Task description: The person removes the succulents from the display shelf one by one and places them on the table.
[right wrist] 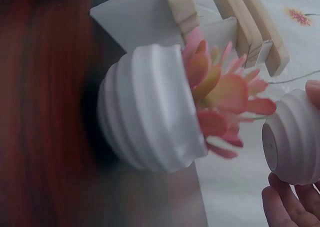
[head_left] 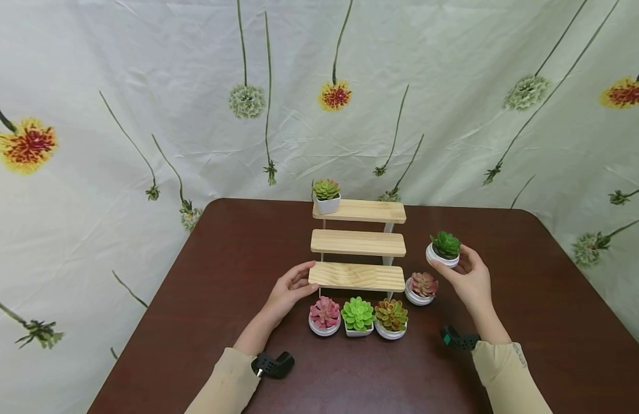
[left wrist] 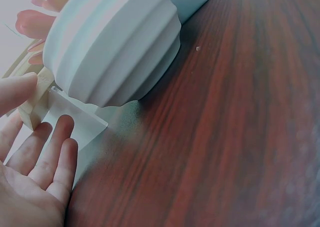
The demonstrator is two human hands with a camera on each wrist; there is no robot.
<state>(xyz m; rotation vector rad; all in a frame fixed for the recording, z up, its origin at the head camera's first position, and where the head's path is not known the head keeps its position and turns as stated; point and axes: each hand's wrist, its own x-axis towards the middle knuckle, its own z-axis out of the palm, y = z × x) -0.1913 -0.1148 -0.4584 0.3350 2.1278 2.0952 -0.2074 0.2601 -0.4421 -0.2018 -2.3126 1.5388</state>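
Note:
My right hand (head_left: 473, 280) holds a dark green potted succulent (head_left: 446, 246) by its round white pot, raised to the right of a three-tier wooden shelf (head_left: 357, 277). In the right wrist view that ribbed pot (right wrist: 296, 137) is tilted, its base showing. My left hand (head_left: 287, 292) pinches the left end of the lowest tier, thumb and fingers around the board's edge. Below the right hand, a dusty pink succulent (head_left: 423, 286) stands beside the shelf on the table. A green succulent in a square white pot (head_left: 327, 204) sits at the top tier's left end.
Along the shelf's front stand a pink succulent (head_left: 324, 314), a bright green succulent (head_left: 358, 315) and an orange-brown succulent (head_left: 391, 316), all in white pots. The dark wooden table (head_left: 221, 276) meets a flower-printed cloth (head_left: 195, 86) at the back.

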